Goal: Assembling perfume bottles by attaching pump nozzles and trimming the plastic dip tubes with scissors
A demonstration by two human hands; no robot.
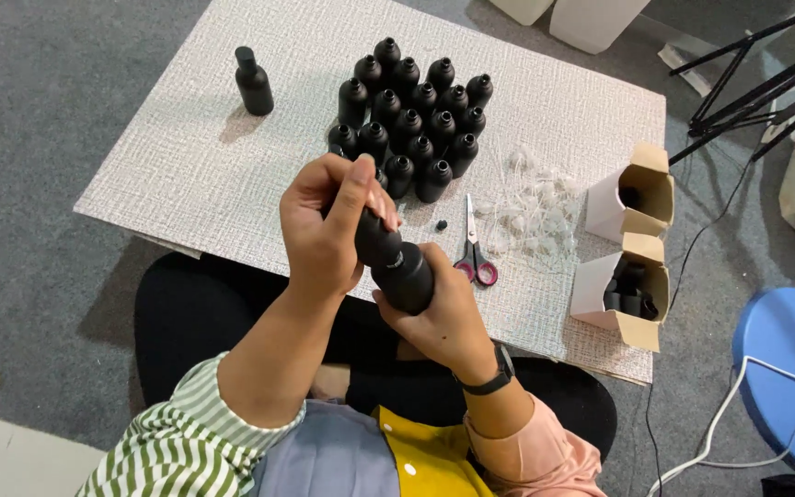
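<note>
On a textured white board (pixel 232 156) over grey floor, left hand (pixel 324 230) fingers clamp the cap atop a black bottle (pixel 405 274) gripped underneath by the right hand (pixel 443 317), capping apparently underway, a firm twist due.

The left hand (pixel 324 230) hides the top of the matte black plastic bottle (pixel 404 273); the round blue stool (pixel 789 373) is cut off at the right edge
</note>
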